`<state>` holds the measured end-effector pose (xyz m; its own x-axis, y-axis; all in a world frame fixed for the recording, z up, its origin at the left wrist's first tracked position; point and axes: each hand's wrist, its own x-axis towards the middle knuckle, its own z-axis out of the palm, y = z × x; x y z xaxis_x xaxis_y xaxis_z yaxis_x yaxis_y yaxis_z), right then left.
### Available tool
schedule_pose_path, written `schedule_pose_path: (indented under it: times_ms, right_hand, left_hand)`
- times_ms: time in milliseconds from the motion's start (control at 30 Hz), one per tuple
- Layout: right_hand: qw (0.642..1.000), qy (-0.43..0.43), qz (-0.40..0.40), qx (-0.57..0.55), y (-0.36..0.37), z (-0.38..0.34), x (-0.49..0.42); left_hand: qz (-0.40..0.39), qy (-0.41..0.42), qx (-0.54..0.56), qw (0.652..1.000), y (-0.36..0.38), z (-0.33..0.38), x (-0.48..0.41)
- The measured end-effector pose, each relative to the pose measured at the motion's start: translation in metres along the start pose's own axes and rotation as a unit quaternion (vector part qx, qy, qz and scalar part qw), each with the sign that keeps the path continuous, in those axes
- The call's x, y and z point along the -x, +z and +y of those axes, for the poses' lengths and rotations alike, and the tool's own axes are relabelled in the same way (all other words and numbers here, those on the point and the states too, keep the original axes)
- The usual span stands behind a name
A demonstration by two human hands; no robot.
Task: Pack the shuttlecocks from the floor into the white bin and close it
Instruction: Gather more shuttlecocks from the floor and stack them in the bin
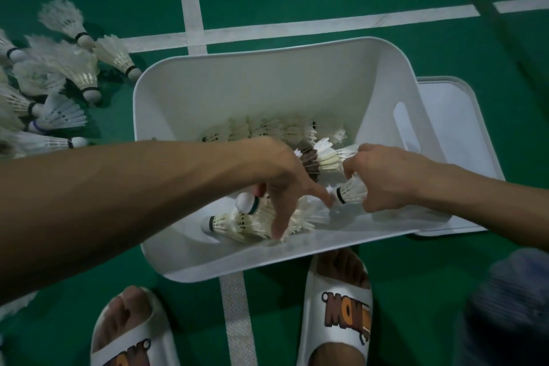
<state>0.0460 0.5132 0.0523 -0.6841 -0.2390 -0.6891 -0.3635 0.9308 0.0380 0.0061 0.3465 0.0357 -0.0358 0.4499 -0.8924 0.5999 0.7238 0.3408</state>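
The white bin (208, 89) stands open on the green floor, with several shuttlecocks (267, 128) lying in a row along its far inside. Both my hands are inside it. My left hand (285, 184) reaches down with spread fingers onto a stack of shuttlecocks (237, 221) near the front wall; one cork tip shows under the palm. My right hand (383, 178) grips a shuttlecock (352, 192) by its feathers, cork pointing left. More shuttlecocks (326, 157) lie between the hands. A pile of loose shuttlecocks (59, 83) lies on the floor left of the bin.
The bin's white lid (463, 134) lies flat on the floor to the right, partly under the bin. My two feet in white slippers (341, 306) stand just in front of the bin. White court lines (190, 9) cross the floor. A dark blurred shape (502, 38) shows at upper right.
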Motion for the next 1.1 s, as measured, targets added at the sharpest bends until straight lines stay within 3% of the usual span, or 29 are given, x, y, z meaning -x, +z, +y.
schedule_pose_path:
  times_ms: [400, 800, 1000, 1100]
  right_hand:
    - [0.995, -0.033, -0.045, -0.087, 0.006, -0.009, -0.020]
    - [0.990, -0.018, -0.046, -0.131, 0.018, -0.026, -0.033]
    - [0.952, -0.009, -0.147, -0.268, 0.010, -0.011, -0.030]
    - [0.954, 0.000, -0.152, -0.260, 0.012, -0.012, -0.028]
  left_hand:
    - [-0.010, 0.022, 0.072, 0.997, 0.006, -0.013, -0.005]
    - [0.114, 0.024, 0.062, 0.991, 0.017, -0.029, 0.011]
    - [0.142, 0.040, 0.031, 0.989, 0.020, -0.040, 0.014]
    - [0.133, 0.052, 0.047, 0.989, 0.024, -0.043, 0.014]
